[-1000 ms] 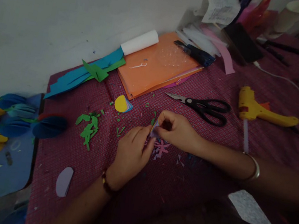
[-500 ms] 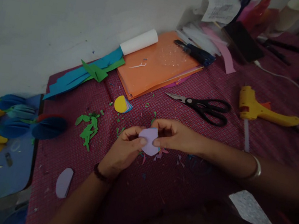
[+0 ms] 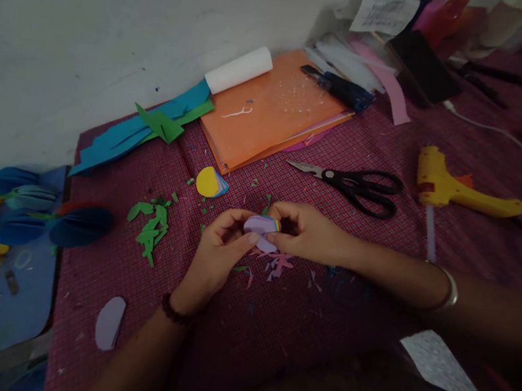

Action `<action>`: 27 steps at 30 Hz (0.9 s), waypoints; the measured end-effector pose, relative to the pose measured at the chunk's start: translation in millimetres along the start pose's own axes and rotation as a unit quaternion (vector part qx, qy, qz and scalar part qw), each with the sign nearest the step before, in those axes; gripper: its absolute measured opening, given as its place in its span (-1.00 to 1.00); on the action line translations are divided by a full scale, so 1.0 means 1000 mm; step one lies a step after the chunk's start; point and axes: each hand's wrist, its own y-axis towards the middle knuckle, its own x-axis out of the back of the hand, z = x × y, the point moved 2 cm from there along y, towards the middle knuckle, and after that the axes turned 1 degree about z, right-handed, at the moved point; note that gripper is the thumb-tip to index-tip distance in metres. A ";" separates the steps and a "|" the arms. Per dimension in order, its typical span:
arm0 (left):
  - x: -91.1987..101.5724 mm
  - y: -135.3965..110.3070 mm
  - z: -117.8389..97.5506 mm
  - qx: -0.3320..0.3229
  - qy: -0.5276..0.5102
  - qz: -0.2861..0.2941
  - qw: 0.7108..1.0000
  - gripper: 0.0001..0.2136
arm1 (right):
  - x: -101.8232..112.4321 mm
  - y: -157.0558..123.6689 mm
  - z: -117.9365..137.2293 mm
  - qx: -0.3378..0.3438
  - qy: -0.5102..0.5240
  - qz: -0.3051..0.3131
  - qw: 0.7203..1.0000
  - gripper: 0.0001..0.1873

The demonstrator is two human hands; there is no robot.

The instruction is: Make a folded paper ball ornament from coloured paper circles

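Between my two hands is a small stack of paper cut-outs, lavender on top with yellow and blue edges showing at its right. My left hand pinches its left side, thumb on the lavender face. At the right edge, my right hand grips it between thumb and fingers. The stack is bent over the table. Just beyond my hands lies a fanned stack of round cut-outs, yellow on top. A folded lavender half-circle rests near the table's left edge.
Black-handled scissors and a yellow glue gun lie to the right. Behind are orange paper sheets with a utility knife. Green scraps litter the red cloth. Paper ornaments sit on a blue surface at left.
The lavender stack, flat and facing me before, is now tilted and bent, with its coloured edge layers more visible. Both hands keep their hold and have shifted only slightly.
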 end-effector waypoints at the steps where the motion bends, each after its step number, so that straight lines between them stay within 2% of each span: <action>1: 0.001 0.000 0.001 -0.002 0.018 -0.016 1.000 -0.76 | 0.000 0.000 0.001 0.001 -0.007 -0.007 1.000 -0.84; 6: -0.001 0.000 0.000 0.006 0.073 -0.050 0.996 -0.80 | 0.002 0.000 0.004 0.020 -0.040 -0.048 0.998 -0.81; 9: -0.005 -0.004 -0.007 -0.012 0.118 -0.064 0.991 -0.82 | 0.003 0.001 0.002 0.035 -0.042 -0.072 0.996 -0.82; 12: -0.009 -0.011 -0.017 -0.091 0.208 -0.076 0.971 -0.87 | 0.003 0.003 -0.002 0.030 -0.006 -0.076 0.997 -0.84; 15: -0.016 -0.016 -0.021 -0.189 0.297 -0.030 0.935 -0.93 | 0.003 0.004 -0.004 0.015 -0.011 -0.067 0.998 -0.89; 17: -0.018 -0.017 -0.021 -0.208 0.312 -0.016 0.927 -0.90 | 0.004 0.004 -0.003 0.006 -0.034 -0.076 0.996 -0.93; 22: -0.015 -0.012 -0.019 -0.166 0.235 -0.097 0.953 -0.65 | 0.004 0.000 0.004 0.003 -0.049 -0.080 0.996 -0.92; 24: -0.013 -0.009 -0.017 -0.132 0.205 -0.095 0.965 -0.65 | 0.002 -0.002 0.006 0.002 -0.045 -0.063 0.997 -0.92; 27: -0.008 -0.006 -0.010 -0.048 0.142 -0.055 0.987 -0.79 | 0.000 -0.003 0.006 -0.008 0.013 -0.016 1.000 -0.89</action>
